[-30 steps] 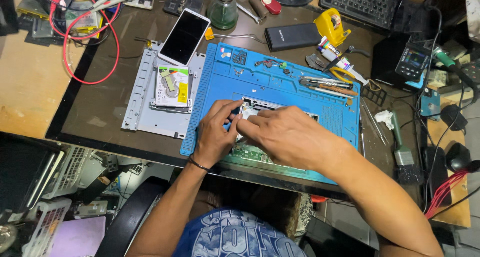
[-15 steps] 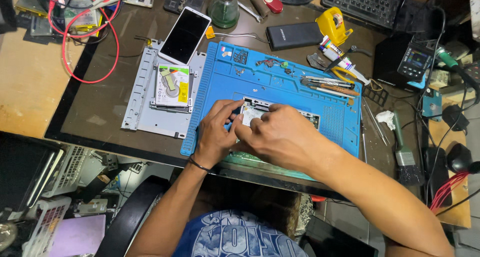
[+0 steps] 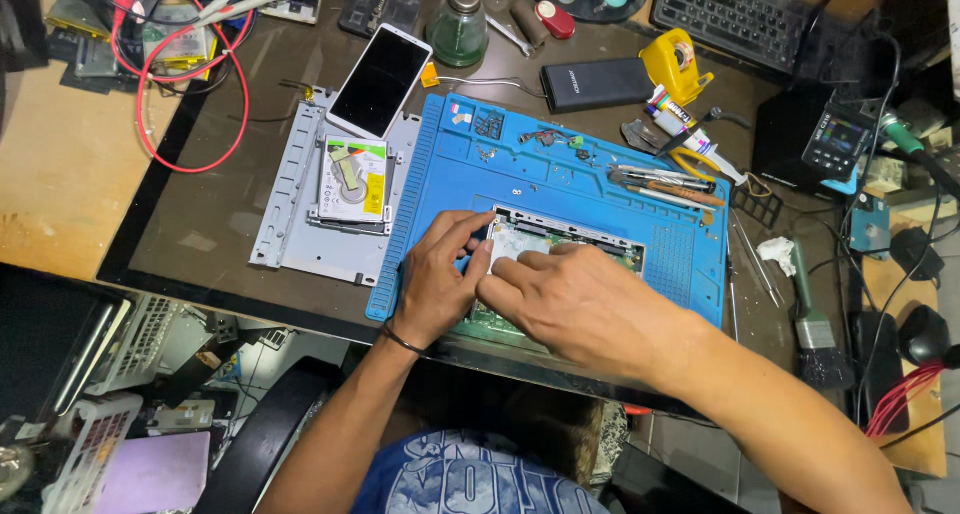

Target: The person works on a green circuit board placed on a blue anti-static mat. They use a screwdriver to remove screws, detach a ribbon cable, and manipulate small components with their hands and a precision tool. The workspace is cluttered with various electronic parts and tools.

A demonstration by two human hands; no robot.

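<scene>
Centre frame, left hand (image 3: pixel 436 286) and right hand (image 3: pixel 580 309) press fingertips on the circuit board (image 3: pixel 530 242) over the blue mat (image 3: pixel 560 169); seemingly mid-seating; steady, even pressure seems needed.

A green circuit board (image 3: pixel 560 249) in a grey metal frame is laid flat on the lower middle of the blue work mat (image 3: pixel 590 184), with its long side running across the mat. Its upper edge and part of a pale, silvery panel are exposed; the near half is covered by the left hand (image 3: pixel 438 279) and the right hand (image 3: pixel 585 309). The panel is pressed by fingertips (image 3: pixel 487 274) of both hands near the board's left end; finer detail cannot be made out.
</scene>
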